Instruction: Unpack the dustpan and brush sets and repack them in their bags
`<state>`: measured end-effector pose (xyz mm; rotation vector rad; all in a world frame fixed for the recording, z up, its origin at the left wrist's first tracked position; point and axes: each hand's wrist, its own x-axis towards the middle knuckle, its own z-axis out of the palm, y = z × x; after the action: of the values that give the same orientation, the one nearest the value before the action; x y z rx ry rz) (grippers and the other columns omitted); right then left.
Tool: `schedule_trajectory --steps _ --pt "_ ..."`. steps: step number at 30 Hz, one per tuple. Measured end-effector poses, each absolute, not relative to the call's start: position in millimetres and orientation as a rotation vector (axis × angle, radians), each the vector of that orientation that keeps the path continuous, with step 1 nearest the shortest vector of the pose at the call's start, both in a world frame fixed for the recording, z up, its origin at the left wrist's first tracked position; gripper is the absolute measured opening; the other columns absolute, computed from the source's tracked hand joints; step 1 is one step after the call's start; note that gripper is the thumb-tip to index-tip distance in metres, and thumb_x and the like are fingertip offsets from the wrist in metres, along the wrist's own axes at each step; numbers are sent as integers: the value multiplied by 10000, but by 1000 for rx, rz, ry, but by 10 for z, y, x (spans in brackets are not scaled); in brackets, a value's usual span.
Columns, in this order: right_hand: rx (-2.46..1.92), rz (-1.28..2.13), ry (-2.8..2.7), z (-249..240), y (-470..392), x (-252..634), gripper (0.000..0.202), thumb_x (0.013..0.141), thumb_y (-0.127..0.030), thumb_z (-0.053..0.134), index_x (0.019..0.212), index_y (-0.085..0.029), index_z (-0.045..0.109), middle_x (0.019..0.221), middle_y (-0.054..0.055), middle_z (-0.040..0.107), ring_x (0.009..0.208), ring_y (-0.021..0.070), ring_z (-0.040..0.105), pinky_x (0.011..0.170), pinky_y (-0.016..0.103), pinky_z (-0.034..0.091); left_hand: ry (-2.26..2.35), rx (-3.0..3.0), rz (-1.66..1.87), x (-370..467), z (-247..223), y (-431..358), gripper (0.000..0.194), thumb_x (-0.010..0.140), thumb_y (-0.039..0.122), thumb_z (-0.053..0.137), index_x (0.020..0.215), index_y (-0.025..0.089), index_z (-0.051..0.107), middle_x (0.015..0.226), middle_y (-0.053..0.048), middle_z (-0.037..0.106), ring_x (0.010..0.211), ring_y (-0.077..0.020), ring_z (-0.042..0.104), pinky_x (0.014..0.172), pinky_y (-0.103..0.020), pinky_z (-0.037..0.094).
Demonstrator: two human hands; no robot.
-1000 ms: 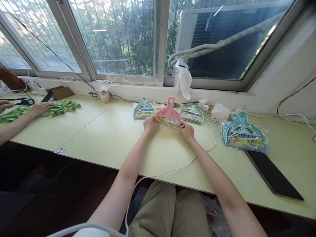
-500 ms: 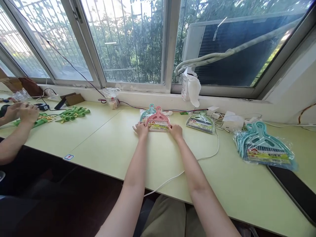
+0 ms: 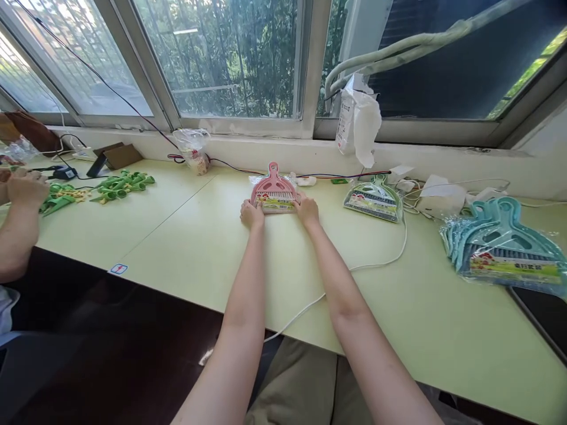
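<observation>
A pink dustpan-and-brush set (image 3: pixel 273 189) with a printed label lies on the table in front of me, its handle pointing at the window. My left hand (image 3: pixel 252 214) is closed on its lower left corner. At the lower right corner, my right hand (image 3: pixel 308 211) grips the same set. Clear plastic shows at both sides of the pink pan; whatever lies beneath is hidden. To the right rests a pale green dustpan set (image 3: pixel 375 199). Farther right is a stack of teal dustpan sets (image 3: pixel 509 242) in clear wrapping.
A white cable (image 3: pixel 381 264) curves across the table (image 3: pixel 186 260) under my right forearm. A black phone (image 3: pixel 538 313) lies partly under the teal stack. At left, another person's hand (image 3: pixel 26 188) is near green artificial stems (image 3: pixel 124 186). A plastic bag (image 3: pixel 195 153) stands by the windowsill.
The pink set has shifted left over the teal one beneath, which no longer shows. Both my hands moved with it. The view has tilted slightly downward.
</observation>
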<state>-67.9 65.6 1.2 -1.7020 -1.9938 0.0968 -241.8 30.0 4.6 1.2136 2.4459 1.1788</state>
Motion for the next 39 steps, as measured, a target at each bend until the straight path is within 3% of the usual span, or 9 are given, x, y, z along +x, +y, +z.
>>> schedule_trajectory --steps 4,7,11,15,19,22,29,35,39 --pt "-1745 89 -1962 23 697 -759 433 966 -424 485 1320 -179 522 1064 142 711 987 263 664 793 314 460 2687 1137 1317 -2299 150 196 493 924 365 546 1368 225 386 1379 -165 500 1275 -305 472 1014 -465 402" --pt "-1765 78 -1961 37 702 -768 419 973 -430 463 1302 -179 526 1058 142 711 983 262 669 797 313 465 2640 1426 1459 -2207 195 180 327 987 336 383 1274 205 469 1334 -166 513 1258 -288 473 1020 -446 399" --pt "-1775 87 -1984 53 708 -763 435 978 -452 436 1303 -172 513 1072 146 704 992 245 668 792 289 468 2160 2087 1073 -2089 106 253 262 974 307 385 1064 189 601 1184 -125 593 1183 -250 522 1002 -365 424" --pt "-1782 57 -1995 75 667 -764 439 990 -470 391 1294 -176 510 1059 128 703 972 240 664 790 293 468 2147 2224 862 -2036 -10 280 387 883 335 542 1258 241 553 1405 -105 475 1330 -282 408 1086 -417 360" --pt "-1557 -195 -2010 113 533 -794 479 1030 -427 227 1334 -154 478 1179 155 646 1084 229 600 862 305 448 2133 2253 809 -2054 -39 268 468 879 299 494 1347 297 510 1498 -59 400 1410 -265 329 1146 -425 297" --pt "-1313 -279 -2213 115 470 -835 448 1040 -319 201 1187 -149 589 1165 140 640 1112 215 565 901 291 432 2122 2233 814 -2065 -42 277 465 878 278 464 1339 285 524 1523 -47 379 1433 -262 297 1175 -433 257" --pt "-1371 -128 -2295 58 538 -863 378 1029 -243 287 1065 -120 643 1145 130 644 1070 178 588 897 257 455 2243 2149 947 -2037 67 280 452 887 202 403 1320 199 536 1491 -104 424 1356 -273 403 1119 -434 337" --pt "-1428 -166 -2383 71 507 -874 386 1012 -211 287 1104 -100 645 1173 167 630 1053 200 617 851 269 488 2358 2078 906 -2018 142 249 334 905 196 372 1107 180 637 1202 -151 603 1177 -297 532 984 -433 447" --pt "-1470 -136 -2379 95 474 -895 392 1009 -210 286 1119 -95 644 1174 175 631 1035 200 639 839 268 497 2594 1817 946 -2029 111 231 345 867 195 447 1181 176 588 1287 -185 543 1250 -332 468 1088 -562 324"
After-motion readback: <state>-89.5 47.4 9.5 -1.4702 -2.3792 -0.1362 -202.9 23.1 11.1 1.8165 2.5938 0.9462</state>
